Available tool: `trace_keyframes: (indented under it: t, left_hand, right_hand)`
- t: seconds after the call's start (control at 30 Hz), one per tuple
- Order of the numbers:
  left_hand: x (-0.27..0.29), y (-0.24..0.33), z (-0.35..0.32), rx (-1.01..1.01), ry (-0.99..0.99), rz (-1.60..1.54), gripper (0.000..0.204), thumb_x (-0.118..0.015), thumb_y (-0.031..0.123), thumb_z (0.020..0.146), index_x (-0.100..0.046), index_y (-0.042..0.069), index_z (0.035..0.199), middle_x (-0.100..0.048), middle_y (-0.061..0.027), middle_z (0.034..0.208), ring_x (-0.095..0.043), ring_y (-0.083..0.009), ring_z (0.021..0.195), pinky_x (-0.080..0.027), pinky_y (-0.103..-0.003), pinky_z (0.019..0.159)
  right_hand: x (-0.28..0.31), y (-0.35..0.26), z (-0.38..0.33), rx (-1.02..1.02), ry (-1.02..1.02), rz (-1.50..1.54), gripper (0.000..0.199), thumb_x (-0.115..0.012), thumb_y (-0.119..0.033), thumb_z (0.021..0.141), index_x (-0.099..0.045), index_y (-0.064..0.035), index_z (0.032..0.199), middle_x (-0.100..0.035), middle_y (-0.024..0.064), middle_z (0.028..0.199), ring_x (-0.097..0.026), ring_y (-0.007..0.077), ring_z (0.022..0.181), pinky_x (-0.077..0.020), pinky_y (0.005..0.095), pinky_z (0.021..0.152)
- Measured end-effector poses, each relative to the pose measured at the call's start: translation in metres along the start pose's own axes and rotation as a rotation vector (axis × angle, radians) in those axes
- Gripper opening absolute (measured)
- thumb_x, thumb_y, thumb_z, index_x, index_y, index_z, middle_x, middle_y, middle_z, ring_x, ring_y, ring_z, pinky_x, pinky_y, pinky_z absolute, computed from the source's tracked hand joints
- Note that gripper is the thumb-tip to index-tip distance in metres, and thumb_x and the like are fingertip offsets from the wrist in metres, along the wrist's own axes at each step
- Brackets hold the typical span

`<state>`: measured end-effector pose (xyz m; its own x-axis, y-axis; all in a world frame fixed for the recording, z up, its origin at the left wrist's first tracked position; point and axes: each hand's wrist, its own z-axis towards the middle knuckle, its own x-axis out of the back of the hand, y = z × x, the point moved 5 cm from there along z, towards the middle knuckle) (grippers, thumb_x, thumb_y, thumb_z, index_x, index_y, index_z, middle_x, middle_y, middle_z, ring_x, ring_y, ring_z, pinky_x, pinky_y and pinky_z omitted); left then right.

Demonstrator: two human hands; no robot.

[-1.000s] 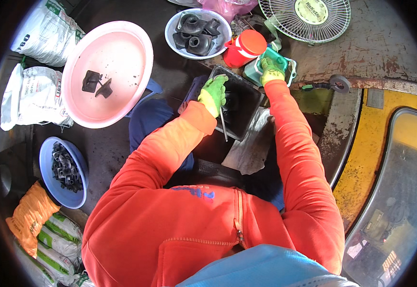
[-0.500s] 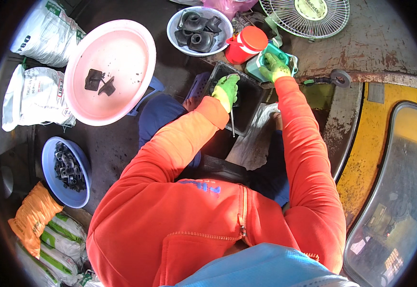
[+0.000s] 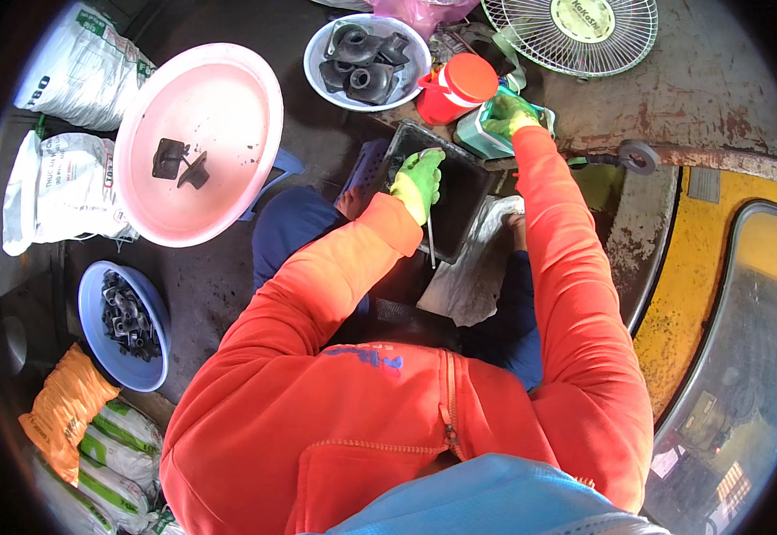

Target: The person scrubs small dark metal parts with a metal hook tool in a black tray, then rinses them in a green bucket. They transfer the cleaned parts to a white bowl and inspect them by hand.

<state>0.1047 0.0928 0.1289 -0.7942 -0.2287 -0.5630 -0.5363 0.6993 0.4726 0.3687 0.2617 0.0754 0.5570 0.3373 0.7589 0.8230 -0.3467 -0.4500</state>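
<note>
Over black tray (image 3: 460, 192), left hand (image 3: 418, 181) with thin rod (image 3: 430, 242) pointing toward torso

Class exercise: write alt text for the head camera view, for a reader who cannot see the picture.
Seen from above, a person in an orange jacket and green gloves holds a thin rod in the left hand over a black tray, while the right hand grips a green container. Around them sit a pink basin, two bowls of dark parts, sacks and a fan.
</note>
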Motion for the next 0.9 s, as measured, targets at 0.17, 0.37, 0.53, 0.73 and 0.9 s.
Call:
trace_keyframes:
  t: [0.17,0.37,0.53,0.73,0.9]
  left_hand:
    - [-0.007,0.003,-0.001,-0.016,-0.036,0.001,0.017,-0.060,0.025,0.087,-0.062,0.014,0.100,-0.046,0.0058,0.062,-0.039,-0.0068,0.049,-0.032,-0.023,0.045]
    - [-0.008,-0.010,0.002,0.055,-0.005,0.018,0.015,-0.061,0.024,0.086,-0.062,0.016,0.099,-0.046,0.0060,0.061,-0.038,-0.0070,0.048,-0.031,-0.024,0.043]
    - [-0.012,-0.014,0.005,0.036,-0.051,0.013,0.015,-0.061,0.023,0.086,-0.062,0.016,0.098,-0.046,0.0054,0.062,-0.039,-0.0071,0.048,-0.032,-0.024,0.044]
    - [-0.015,-0.014,0.008,0.023,-0.052,0.012,0.017,-0.061,0.024,0.085,-0.061,0.016,0.100,-0.047,0.0047,0.064,-0.040,-0.0080,0.050,-0.033,-0.025,0.045]
    - [-0.015,-0.013,0.008,0.018,-0.066,0.011,0.017,-0.061,0.027,0.085,-0.061,0.016,0.099,-0.048,0.0037,0.065,-0.041,-0.0088,0.050,-0.033,-0.026,0.044]
  right_hand:
    - [0.000,-0.008,-0.006,0.083,-0.015,-0.233,0.056,-0.075,-0.011,0.068,-0.052,-0.0071,0.119,-0.057,0.0002,0.108,-0.051,0.0123,0.101,-0.0423,0.0269,0.090]
    - [0.006,-0.018,-0.038,0.173,0.101,-0.127,0.060,-0.074,-0.010,0.070,-0.049,-0.0025,0.123,-0.055,0.0080,0.122,-0.053,0.0170,0.110,-0.0419,0.0300,0.094]
    - [0.013,-0.045,-0.086,0.267,0.277,-0.119,0.066,-0.076,-0.023,0.066,-0.050,-0.0074,0.125,-0.056,0.0096,0.123,-0.054,0.0249,0.114,-0.0424,0.0348,0.096]
    - [0.011,-0.052,-0.102,0.126,0.310,-0.177,0.080,-0.077,-0.035,0.063,-0.046,-0.0106,0.132,-0.046,0.0150,0.135,-0.044,0.0288,0.125,-0.0360,0.0378,0.104]
    - [0.006,-0.048,-0.103,0.101,0.370,-0.104,0.081,-0.075,-0.041,0.064,-0.045,-0.0099,0.133,-0.040,0.0181,0.139,-0.039,0.0316,0.128,-0.0345,0.0390,0.105]
